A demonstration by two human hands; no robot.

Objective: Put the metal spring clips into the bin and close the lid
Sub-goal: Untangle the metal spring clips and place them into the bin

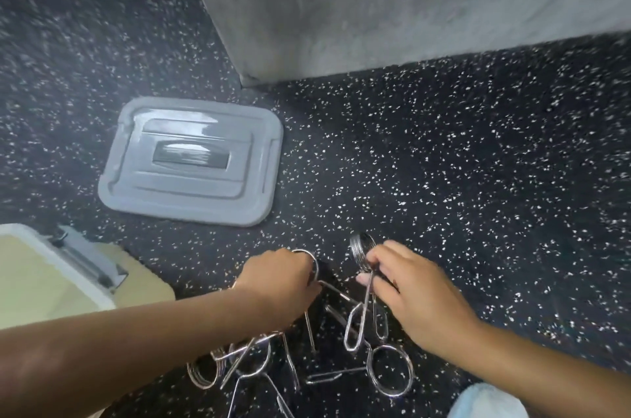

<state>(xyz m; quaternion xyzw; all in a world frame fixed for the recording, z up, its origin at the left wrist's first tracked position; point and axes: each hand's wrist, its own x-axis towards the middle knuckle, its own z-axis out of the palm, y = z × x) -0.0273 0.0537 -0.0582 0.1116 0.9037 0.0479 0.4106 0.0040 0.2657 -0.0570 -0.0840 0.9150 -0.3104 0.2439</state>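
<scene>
Several metal spring clips [389,370] lie scattered on the dark speckled floor at the bottom centre. My left hand [278,284] grips one clip [312,260] by its coil, close to the floor. My right hand [415,294] pinches another spring clip [361,248] near its coil, the long handles hanging down under my fingers. The grey lid [191,161] lies flat on the floor, up and to the left of my hands. A cream bin [37,277] with a white rim sits at the left edge, only partly in view.
A grey concrete wall corner [341,17] rises beyond the lid. The bin's metal handle latch [87,260] shows on its near side. A light blue cloth-covered knee [485,402] sits at the bottom right. Speckled floor [478,161] stretches to the right.
</scene>
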